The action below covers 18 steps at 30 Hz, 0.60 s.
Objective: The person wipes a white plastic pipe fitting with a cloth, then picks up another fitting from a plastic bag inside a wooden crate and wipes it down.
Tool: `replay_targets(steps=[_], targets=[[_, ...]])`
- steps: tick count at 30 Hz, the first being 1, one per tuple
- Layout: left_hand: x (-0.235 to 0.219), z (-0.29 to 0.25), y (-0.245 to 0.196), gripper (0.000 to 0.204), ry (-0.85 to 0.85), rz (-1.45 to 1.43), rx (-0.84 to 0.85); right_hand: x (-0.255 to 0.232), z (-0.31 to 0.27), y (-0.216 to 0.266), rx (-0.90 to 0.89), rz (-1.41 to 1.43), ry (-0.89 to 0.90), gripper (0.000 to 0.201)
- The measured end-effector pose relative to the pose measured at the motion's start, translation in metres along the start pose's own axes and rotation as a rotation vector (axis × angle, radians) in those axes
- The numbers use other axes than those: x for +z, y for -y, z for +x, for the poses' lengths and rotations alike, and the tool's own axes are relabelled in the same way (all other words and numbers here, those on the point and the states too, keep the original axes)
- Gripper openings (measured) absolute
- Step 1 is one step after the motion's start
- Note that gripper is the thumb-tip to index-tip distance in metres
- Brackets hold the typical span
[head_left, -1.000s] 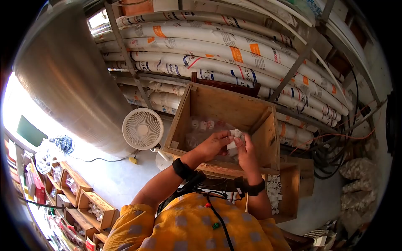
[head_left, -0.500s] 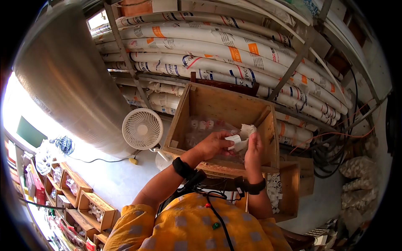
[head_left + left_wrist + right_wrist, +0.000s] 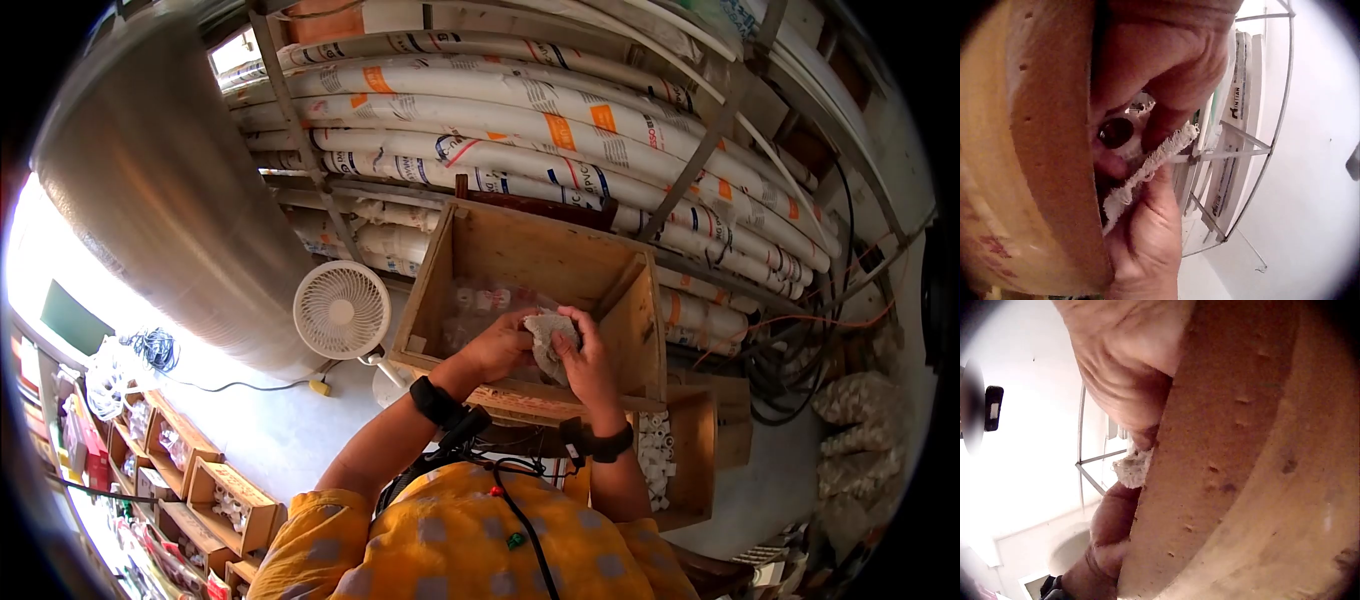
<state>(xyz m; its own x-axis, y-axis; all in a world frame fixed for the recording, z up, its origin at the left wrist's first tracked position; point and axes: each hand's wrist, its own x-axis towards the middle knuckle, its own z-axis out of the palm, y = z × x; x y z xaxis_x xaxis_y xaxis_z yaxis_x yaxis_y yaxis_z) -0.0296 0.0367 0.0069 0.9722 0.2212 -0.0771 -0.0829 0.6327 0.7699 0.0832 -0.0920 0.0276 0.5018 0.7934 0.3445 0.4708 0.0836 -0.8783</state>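
Observation:
Over the wooden box (image 3: 555,222) both hands work close together. My left hand (image 3: 497,347) grips a small white pipe fitting (image 3: 1127,147), whose round dark opening shows in the left wrist view; in the head view the cloth and fingers cover it. A greyish-white rag (image 3: 549,333) with a rough looped edge lies against the fitting. My right hand (image 3: 592,372) pinches this rag, thumb on top. In the right wrist view the box wall hides most of the work, and just a bit of rag appears between the hands.
Clear plastic bags (image 3: 478,302) lie inside the box. A white fan (image 3: 342,310) stands to its left, a crate of white fittings (image 3: 690,470) to its lower right. Long white pipes (image 3: 480,130) fill the rack behind. More wooden crates (image 3: 235,505) line the lower left.
Half a second ago the fitting showed in my left hand with the rag apart at the right. Now the hands have come together and the rag covers the fitting.

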Motion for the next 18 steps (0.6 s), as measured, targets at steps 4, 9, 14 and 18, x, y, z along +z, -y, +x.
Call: replay_targets(steps=[4,9,14,18], targets=[[-0.003,0.003,0.002,0.036,0.017,-0.053,0.004,-0.002,0.000,0.001,0.031,0.041,0.040,0.038],[0.002,0.001,-0.002,0.031,-0.045,-0.030,-0.018,0.001,0.002,-0.006,-0.049,-0.005,0.011,0.031],[0.006,0.000,-0.006,0.031,-0.062,0.068,-0.083,0.002,-0.001,-0.013,0.038,-0.053,-0.028,0.026],[0.005,0.001,-0.007,0.031,0.018,0.085,-0.101,0.001,-0.001,-0.005,0.015,0.000,-0.061,0.027]])
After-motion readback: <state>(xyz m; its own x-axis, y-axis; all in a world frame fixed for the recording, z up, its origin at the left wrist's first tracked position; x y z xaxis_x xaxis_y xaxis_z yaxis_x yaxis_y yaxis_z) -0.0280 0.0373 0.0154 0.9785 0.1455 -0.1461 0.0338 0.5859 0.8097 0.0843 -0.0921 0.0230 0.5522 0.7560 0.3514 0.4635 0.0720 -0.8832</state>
